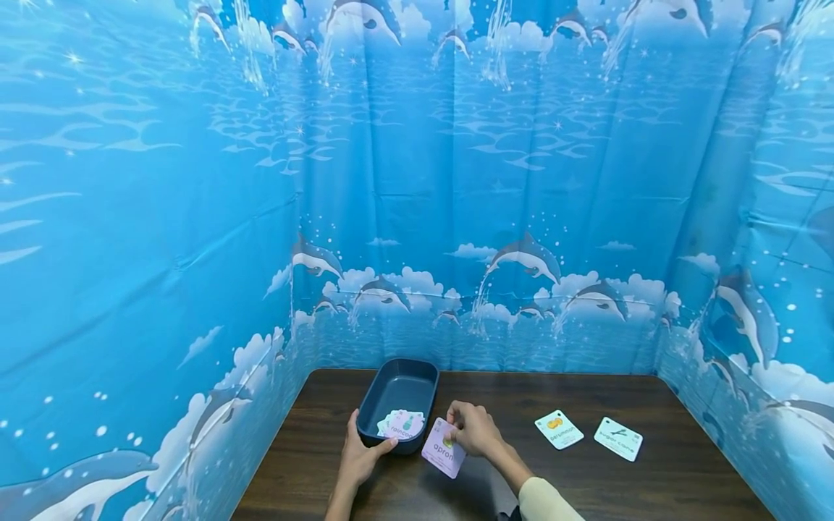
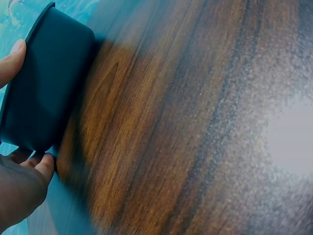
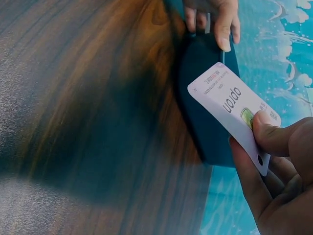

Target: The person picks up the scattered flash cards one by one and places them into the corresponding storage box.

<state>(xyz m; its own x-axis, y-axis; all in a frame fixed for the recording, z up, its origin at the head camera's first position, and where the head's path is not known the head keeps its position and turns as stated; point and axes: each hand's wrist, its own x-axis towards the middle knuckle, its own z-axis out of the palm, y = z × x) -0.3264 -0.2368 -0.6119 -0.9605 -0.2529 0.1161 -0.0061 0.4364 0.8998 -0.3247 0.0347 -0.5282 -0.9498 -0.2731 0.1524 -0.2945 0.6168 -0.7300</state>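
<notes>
A dark blue oblong bin [image 1: 399,383] stands on the table's left half, with several picture cards [image 1: 402,424] lying at its near end; the top one reads "raincoat" or similar, its end covered. My left hand [image 1: 362,454] grips the bin's near left corner, thumb over the rim and fingers along the side. Just right of the bin, my right hand [image 1: 474,428] pinches a pink flash card [image 1: 443,454] between thumb and fingers. The word "apron" and a small picture, partly under the thumb, show on this card [image 3: 230,100]. It is held tilted above the table.
On the right of the dark wooden table [image 1: 495,394] lie a persimmon card [image 1: 559,430] and a sugar cane card [image 1: 618,438], side by side and apart. A blue dolphin-print curtain [image 1: 508,217] encloses the table at the back and both sides.
</notes>
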